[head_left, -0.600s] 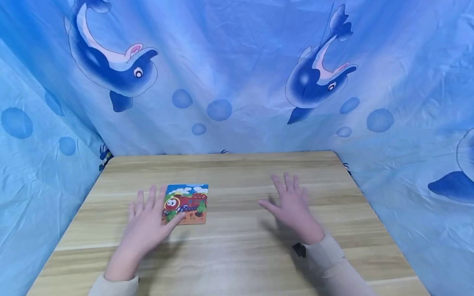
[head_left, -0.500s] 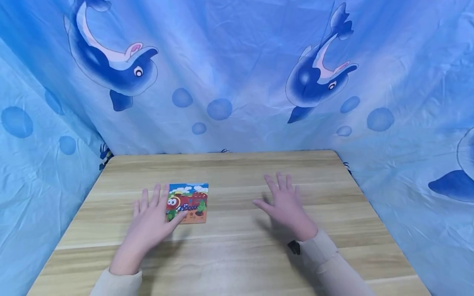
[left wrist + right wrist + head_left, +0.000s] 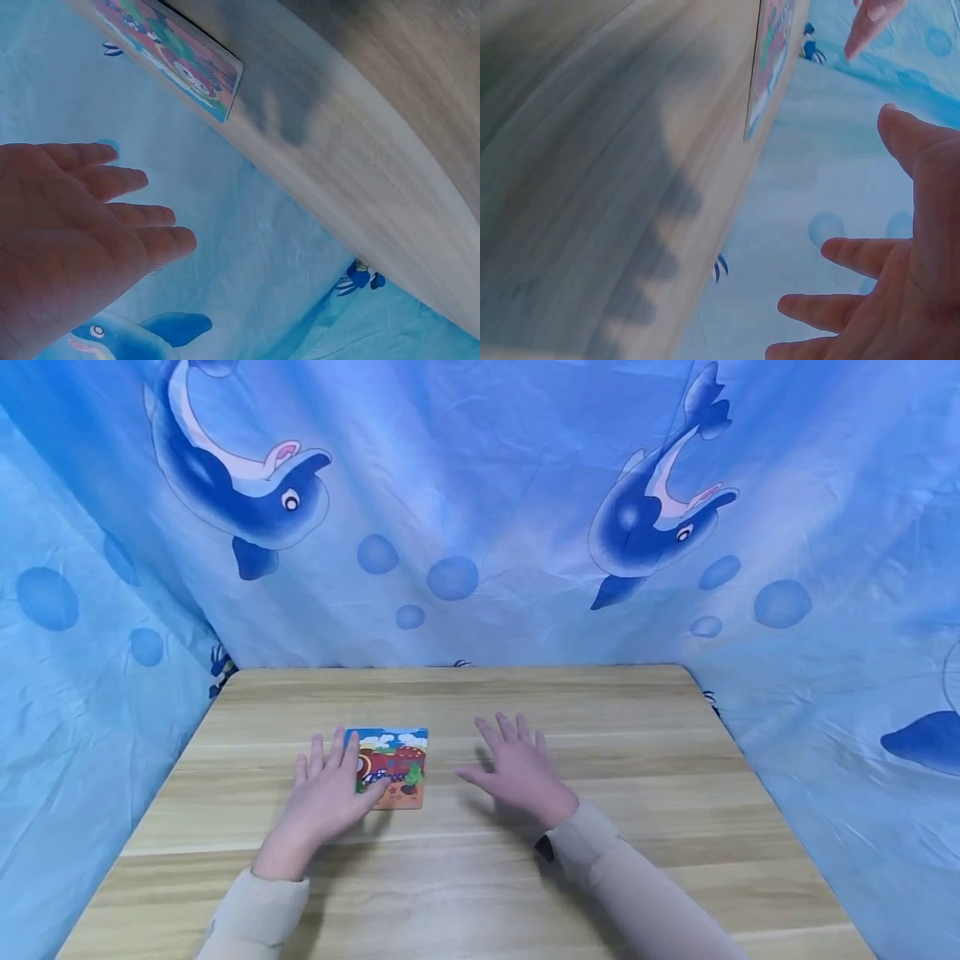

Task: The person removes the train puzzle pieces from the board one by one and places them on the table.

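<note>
A square picture board (image 3: 408, 768) with a cartoon red train, green plants and a cloudy sky lies flat on the wooden table. My left hand (image 3: 330, 797) hovers above its left side with fingers spread, overlapping the train's front in the head view. The left wrist view shows the hand's straight fingers apart from the board (image 3: 180, 56), with a shadow on the wood. To the board's right, my right hand (image 3: 521, 777) is raised over the table, palm down, fingers spread and holding nothing. In the right wrist view the board (image 3: 771, 64) lies beyond the thumb.
The light wood-grain table (image 3: 480, 893) has rounded far corners. A blue curtain (image 3: 495, 485) printed with dolphins and bubbles hangs behind it and along both sides. A small black item (image 3: 545, 848) sits at the right sleeve's cuff.
My right hand has moved left across the table toward the board. My left hand has shifted slightly right and farther over the board, which stays in place. The head view has turned a little.
</note>
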Action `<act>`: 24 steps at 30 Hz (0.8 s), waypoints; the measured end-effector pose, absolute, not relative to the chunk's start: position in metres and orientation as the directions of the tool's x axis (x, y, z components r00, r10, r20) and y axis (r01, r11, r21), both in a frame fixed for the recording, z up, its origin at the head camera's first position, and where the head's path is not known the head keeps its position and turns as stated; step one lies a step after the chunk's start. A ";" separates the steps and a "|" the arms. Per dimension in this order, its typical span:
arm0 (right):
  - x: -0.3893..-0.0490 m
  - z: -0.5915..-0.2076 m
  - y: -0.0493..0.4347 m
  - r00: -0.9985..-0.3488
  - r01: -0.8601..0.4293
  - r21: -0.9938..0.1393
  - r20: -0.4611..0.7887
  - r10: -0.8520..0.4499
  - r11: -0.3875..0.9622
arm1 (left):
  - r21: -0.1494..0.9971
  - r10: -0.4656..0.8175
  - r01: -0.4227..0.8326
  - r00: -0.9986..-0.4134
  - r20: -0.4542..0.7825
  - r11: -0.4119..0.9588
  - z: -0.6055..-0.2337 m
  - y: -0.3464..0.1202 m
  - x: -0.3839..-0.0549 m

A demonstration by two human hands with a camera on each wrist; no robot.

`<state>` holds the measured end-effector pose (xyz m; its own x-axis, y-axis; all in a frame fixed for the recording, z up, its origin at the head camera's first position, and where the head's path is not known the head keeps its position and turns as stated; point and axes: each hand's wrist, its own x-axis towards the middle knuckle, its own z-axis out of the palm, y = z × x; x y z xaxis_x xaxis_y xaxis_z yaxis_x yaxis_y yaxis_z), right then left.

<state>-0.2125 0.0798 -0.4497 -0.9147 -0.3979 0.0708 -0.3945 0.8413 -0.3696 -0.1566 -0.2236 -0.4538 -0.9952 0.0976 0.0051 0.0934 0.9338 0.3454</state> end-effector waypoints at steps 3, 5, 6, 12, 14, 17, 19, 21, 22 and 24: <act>-0.218 -0.455 0.068 -0.907 -0.405 -0.378 0.052 -0.417 0.833 | 0.366 0.108 0.097 -0.994 -0.011 0.926 -0.458 -0.222 -0.160; -0.223 -0.459 0.059 -0.899 -0.416 -0.392 0.040 -0.437 0.820 | 0.381 0.119 0.100 -0.993 -0.026 0.919 -0.461 -0.223 -0.163; -0.226 -0.460 0.054 -0.893 -0.425 -0.395 0.036 -0.449 0.814 | 0.389 0.125 0.104 -0.992 -0.031 0.916 -0.461 -0.223 -0.164; -0.241 -0.467 0.023 -0.854 -0.492 -0.367 0.024 -0.520 0.790 | 0.404 0.173 0.135 -0.983 -0.059 0.905 -0.466 -0.225 -0.179; -0.246 -0.468 0.015 -0.851 -0.495 -0.360 0.016 -0.525 0.791 | 0.400 0.190 0.145 -0.979 -0.074 0.905 -0.467 -0.223 -0.186; -0.252 -0.468 0.006 -0.858 -0.479 -0.353 -0.005 -0.514 0.804 | 0.387 0.196 0.134 -0.973 -0.125 0.912 -0.468 -0.220 -0.196; -0.257 -0.469 0.003 -0.860 -0.472 -0.348 -0.018 -0.509 0.810 | 0.374 0.192 0.121 -0.968 -0.161 0.919 -0.469 -0.217 -0.202; -0.262 -0.472 -0.001 -0.860 -0.472 -0.333 -0.033 -0.510 0.816 | 0.358 0.191 0.111 -0.961 -0.198 0.927 -0.470 -0.215 -0.206; -0.264 -0.473 -0.003 -0.858 -0.474 -0.325 -0.041 -0.512 0.818 | 0.354 0.191 0.106 -0.958 -0.215 0.929 -0.470 -0.214 -0.208; -0.268 -0.475 -0.008 -0.852 -0.481 -0.312 -0.055 -0.521 0.819 | 0.346 0.192 0.103 -0.953 -0.234 0.933 -0.472 -0.213 -0.211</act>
<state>-0.2677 -0.0085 -0.4755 -0.8519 -0.5208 -0.0548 -0.4808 0.8193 -0.3125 -0.2110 -0.2133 -0.4725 -0.9531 0.1919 -0.2339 0.1029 0.9326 0.3458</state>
